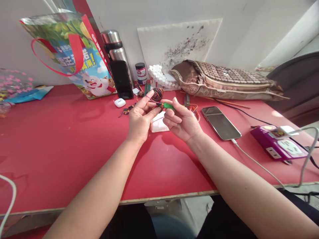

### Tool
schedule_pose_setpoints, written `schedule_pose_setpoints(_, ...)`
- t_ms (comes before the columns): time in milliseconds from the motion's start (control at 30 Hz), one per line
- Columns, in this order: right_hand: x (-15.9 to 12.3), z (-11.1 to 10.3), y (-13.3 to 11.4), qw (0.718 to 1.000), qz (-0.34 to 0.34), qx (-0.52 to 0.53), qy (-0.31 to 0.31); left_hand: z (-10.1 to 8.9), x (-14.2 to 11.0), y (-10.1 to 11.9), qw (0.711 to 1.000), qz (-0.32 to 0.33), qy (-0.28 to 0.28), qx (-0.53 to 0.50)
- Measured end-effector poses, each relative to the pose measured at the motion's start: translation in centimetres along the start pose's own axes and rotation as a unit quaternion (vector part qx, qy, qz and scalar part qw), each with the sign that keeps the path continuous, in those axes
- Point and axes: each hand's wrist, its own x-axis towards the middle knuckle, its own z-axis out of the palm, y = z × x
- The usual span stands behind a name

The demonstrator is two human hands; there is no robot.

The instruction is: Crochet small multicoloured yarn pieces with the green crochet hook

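Observation:
My right hand pinches the green handle of a crochet hook, which points left toward my other hand. My left hand is closed on a small piece of multicoloured yarn work at the hook's tip; a strand crosses its raised index finger. Behind the fingers lies a dark multicoloured ball of yarn. Left of it, a small knotted piece of yarn rests on the table. Below both hands is a white folded item with an orange strand across it. My fingers partly hide the stitches.
On the red table, a charging phone and purple power strip sit at right. A dark phone leans on a steel flask. An earbud case, shopping bag, jar and brown cushion stand behind.

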Motion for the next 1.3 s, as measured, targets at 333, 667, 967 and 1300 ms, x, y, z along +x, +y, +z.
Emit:
schedule_pose_setpoints(333, 0.05, -0.79, 0.43, 0.995, -0.07, -0.075, -0.019, -0.28, 0.3, 0.38, 1.0, 0.009, 0.027, 0.008)
schedule_pose_setpoints(667, 0.28, -0.76, 0.95, 0.997, -0.058, -0.059, -0.006, 0.25, -0.26, 0.26, 0.999, -0.019, 0.031, -0.038)
schedule_pose_setpoints(967, -0.1, -0.86, 0.82, 0.986, -0.115, -0.111, -0.037, 0.27, -0.22, 0.56, 0.999, -0.006, 0.035, -0.019)
schedule_pose_setpoints(1300, -0.6, -0.62, 0.23, 0.976, -0.129, -0.171, -0.039, 0.39, -0.39, 0.95, 0.999, 0.014, 0.011, -0.032)
